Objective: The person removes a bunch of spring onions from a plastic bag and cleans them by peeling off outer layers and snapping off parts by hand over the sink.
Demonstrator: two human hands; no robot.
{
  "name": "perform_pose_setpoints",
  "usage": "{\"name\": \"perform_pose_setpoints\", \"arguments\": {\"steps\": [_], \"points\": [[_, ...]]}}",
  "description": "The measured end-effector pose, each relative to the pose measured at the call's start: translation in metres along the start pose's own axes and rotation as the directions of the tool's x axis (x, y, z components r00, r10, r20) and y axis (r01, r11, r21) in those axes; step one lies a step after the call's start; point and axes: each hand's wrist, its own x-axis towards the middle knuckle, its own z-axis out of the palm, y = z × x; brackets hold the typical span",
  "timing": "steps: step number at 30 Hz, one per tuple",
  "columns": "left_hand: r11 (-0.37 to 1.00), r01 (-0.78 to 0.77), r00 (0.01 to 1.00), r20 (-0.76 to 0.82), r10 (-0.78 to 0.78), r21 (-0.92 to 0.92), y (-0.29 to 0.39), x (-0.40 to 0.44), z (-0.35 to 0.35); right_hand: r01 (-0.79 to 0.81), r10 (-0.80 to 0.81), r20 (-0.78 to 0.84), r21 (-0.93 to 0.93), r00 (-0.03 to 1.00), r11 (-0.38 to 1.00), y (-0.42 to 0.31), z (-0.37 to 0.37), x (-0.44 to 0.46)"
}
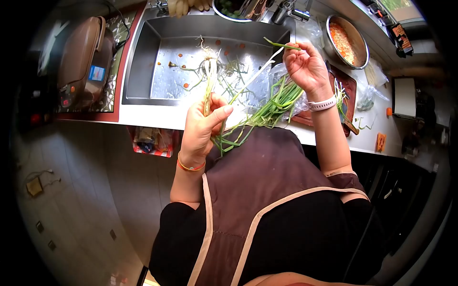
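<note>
My left hand [206,123] is closed around a small bunch of green onions [210,78], their white stems and stringy roots pointing up over the sink [143,90]. Green tops hang below that hand toward the apron. Pinched in the fingertips of my right hand [307,66] is a thin green strand [281,45], raised at the sink's right corner. A pale stalk [257,74] slants between the two hands; which hand bears it I cannot tell. Under my right wrist, a larger heap of green onions [279,102] lies on clear plastic at the counter edge.
Carrot bits and green scraps lie in the sink. On the right are a metal bowl of chopped orange food [360,55] and a reddish-brown cutting board [350,86]. A faucet [291,12] stands behind the sink; a brown appliance [81,62] sits left.
</note>
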Motion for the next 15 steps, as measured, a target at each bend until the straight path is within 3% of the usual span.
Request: {"name": "perform_pose_setpoints", "arguments": {"steps": [9, 11, 12, 13, 15], "points": [[0.998, -0.035, 0.999, -0.022, 0.036, 0.042, 0.007, -0.001, 0.000, 0.076, -0.078, -0.036, -0.063, 0.996, 0.995, -0.011, -0.021, 0.010], [0.999, -0.041, 0.999, -0.026, 0.042, 0.036, 0.007, -0.001, 0.001, 0.135, -0.147, 0.002, -0.408, 0.989, 0.903, -0.008, -0.023, 0.011], [0.998, -0.047, 0.999, -0.026, 0.048, 0.030, 0.006, 0.000, 0.001, 0.054, -0.102, -0.050, -0.582, 0.994, 0.811, -0.003, -0.017, 0.006], [0.998, -0.047, 0.998, -0.028, 0.048, 0.028, 0.005, 0.000, 0.001, 0.051, -0.099, -0.051, -0.583, 0.994, 0.811, 0.004, -0.012, 0.001], [0.998, -0.056, 0.998, -0.031, 0.056, -0.001, 0.004, 0.000, 0.001, -0.096, -0.159, -0.191, -0.877, 0.969, 0.472, 0.020, -0.005, -0.007]]}}
